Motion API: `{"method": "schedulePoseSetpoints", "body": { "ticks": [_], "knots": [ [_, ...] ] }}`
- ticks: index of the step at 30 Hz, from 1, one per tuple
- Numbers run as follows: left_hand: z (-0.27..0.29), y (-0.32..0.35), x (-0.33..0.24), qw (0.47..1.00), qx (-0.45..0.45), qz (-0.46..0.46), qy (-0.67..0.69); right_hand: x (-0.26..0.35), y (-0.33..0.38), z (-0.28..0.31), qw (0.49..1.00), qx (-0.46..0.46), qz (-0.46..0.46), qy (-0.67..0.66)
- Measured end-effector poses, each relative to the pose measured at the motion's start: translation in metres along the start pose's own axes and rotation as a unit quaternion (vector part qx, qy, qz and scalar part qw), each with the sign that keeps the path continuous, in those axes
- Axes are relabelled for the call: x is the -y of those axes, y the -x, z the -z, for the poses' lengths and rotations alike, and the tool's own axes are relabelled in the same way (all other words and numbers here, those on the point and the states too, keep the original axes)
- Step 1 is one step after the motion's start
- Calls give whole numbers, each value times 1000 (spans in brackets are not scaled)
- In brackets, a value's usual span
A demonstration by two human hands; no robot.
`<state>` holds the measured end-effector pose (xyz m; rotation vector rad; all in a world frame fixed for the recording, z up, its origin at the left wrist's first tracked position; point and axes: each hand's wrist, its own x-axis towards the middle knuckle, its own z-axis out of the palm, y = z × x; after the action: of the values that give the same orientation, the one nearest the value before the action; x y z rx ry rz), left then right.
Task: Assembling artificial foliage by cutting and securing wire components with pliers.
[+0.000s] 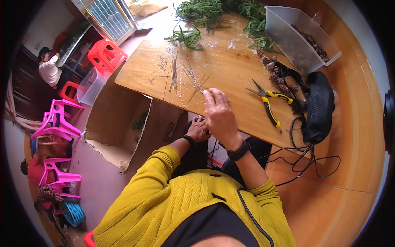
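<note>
Yellow sleeves nearest | right hand [220, 115] reaches over table edge [140, 88], fingertips narrowed on a thin wire [196, 84] | left hand [198, 129] below edge, grip cannot be told | loose wires [175, 74] remain; pliers [267, 101], pine cones [277, 76], green sprigs [197, 12] lie unassembled: early stage, judged.

I see bare wood on the table [214, 61] ahead of my right hand [220, 115], crossed only by thin wires [181, 76] lying flat. To its right the pliers [267, 101] block the way, then pine cones [277, 76] and a black bag [321, 107]. Green branches [214, 12] and a grey bin [296, 37] close off the far edge.
</note>
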<state>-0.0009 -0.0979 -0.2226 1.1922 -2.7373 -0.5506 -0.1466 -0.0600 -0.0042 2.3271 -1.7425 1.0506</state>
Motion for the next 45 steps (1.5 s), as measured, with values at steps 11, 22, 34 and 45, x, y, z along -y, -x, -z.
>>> {"method": "schedulePoseSetpoints", "body": {
  "ticks": [11,22,34,45],
  "knots": [
    [6,2,4,996,-2,21,86,33,9,16,996,23,-33,79],
    [-5,-1,21,1000,11,8,26,38,-3,15,996,54,-51,59],
    [5,5,22,999,28,20,23,32,16,-6,993,-15,55,101],
    [-20,5,33,986,-124,10,113,41,0,-1,995,16,70,62]
  ]
}}
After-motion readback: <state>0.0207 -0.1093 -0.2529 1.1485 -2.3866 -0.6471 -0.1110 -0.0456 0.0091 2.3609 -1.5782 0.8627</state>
